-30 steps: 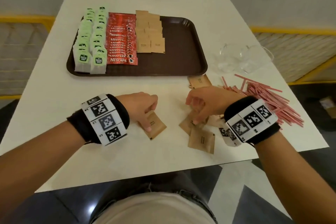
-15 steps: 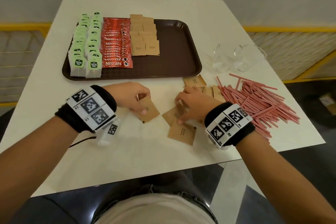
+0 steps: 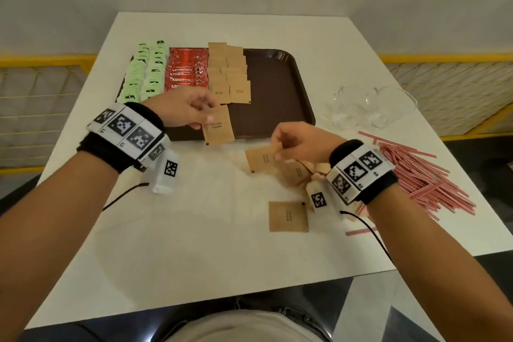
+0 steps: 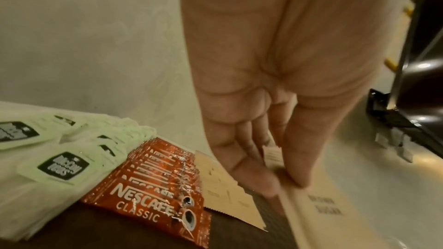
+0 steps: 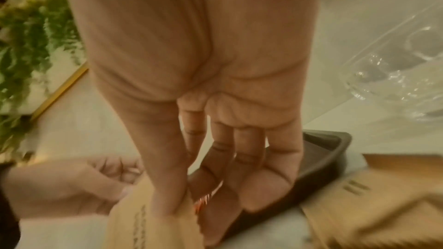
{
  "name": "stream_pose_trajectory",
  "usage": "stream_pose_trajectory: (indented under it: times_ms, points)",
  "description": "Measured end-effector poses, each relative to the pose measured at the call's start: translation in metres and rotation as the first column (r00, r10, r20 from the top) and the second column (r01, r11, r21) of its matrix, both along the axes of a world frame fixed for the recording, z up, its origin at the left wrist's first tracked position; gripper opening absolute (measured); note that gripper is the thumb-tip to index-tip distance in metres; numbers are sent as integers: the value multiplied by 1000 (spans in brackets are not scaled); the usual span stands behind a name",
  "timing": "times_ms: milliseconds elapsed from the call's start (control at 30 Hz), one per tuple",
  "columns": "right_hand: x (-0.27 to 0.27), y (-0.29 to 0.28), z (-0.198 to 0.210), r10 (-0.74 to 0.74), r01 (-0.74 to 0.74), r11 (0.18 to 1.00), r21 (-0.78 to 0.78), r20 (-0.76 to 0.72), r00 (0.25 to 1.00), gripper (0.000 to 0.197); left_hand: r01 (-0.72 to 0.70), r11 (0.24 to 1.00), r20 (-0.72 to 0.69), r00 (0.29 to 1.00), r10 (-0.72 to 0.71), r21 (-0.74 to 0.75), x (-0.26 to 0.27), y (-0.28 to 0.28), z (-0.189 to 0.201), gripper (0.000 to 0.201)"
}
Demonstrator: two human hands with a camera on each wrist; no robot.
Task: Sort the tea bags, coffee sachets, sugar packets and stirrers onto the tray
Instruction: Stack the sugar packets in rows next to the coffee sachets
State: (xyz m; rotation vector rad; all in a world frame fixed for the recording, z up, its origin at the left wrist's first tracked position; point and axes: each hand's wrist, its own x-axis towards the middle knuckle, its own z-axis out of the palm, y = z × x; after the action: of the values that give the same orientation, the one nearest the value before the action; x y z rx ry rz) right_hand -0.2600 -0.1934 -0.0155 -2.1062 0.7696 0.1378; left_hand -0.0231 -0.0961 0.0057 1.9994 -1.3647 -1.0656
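Note:
A brown tray (image 3: 277, 97) holds rows of green tea bags (image 3: 147, 75), red coffee sachets (image 3: 186, 72) and brown sugar packets (image 3: 230, 75). My left hand (image 3: 191, 111) pinches one brown sugar packet (image 3: 219, 129) over the tray's near edge; the left wrist view shows thumb and finger on the packet (image 4: 318, 213) beside the coffee sachets (image 4: 148, 204). My right hand (image 3: 297, 141) pinches another sugar packet (image 3: 261, 159) just above the table; its thumb presses that packet (image 5: 134, 221). Loose sugar packets (image 3: 288, 216) lie near my right wrist. Red stirrers (image 3: 422, 178) are piled at the right.
Clear glass cups (image 3: 369, 108) stand to the right of the tray, behind the stirrers. The white table (image 3: 194, 244) ends at a near edge by my body. Yellow railings (image 3: 444, 58) run along both sides beyond the table.
My left hand has lifted its sugar packet from the table and carried it forward to the tray's near edge. My right hand has picked one packet up off the loose heap.

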Motion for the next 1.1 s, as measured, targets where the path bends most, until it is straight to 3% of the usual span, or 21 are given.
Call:
stream_pose_trajectory:
  times_ms: [67,167,500,1100]
  points:
    - [12,-15,9,-13,9,995,98,43,999,19,-45,999,33,998,45,7,9,-16,-1,19]
    - [34,-38,18,-38,39,988,153,-7,999,12,-46,999,168,985,44,11,20,-39,-3,17]
    - [126,-103,5,-95,102,992,67,-103,990,29,-45,999,345,938,42,-1,44,-95,-13,20]
    - [162,-124,-15,-176,151,972,-180,-134,975,8,42,997,566,821,-73,67,57,-123,-36,24]
